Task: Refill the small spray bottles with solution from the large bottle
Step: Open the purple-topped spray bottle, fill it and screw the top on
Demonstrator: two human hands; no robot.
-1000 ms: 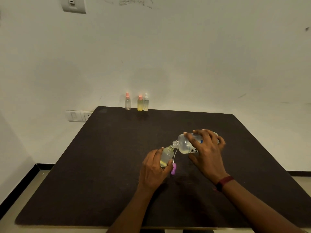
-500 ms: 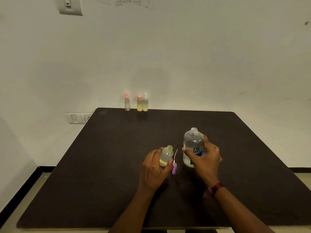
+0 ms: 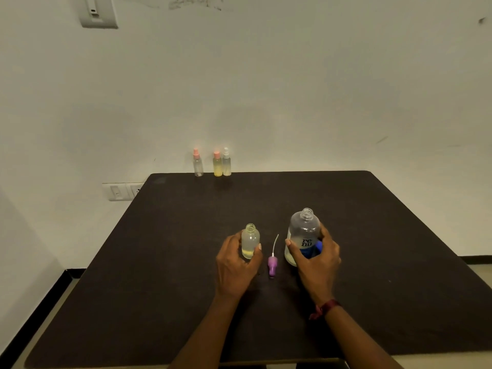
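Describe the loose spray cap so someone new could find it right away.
On the dark table, look toward the near middle. The spray cap lies flat between the open small bottle and the large bottle, touching neither. It alone is purple, with a thin white tube.

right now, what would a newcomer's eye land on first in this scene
The two open bottles near the middle stand out: the left grip holds an uncapped small bottle with a little yellowish liquid, and the right grip holds the upright large bottle. Between them a purple spray top lies on the dark table. Three capped spray bottles stand at its far edge.
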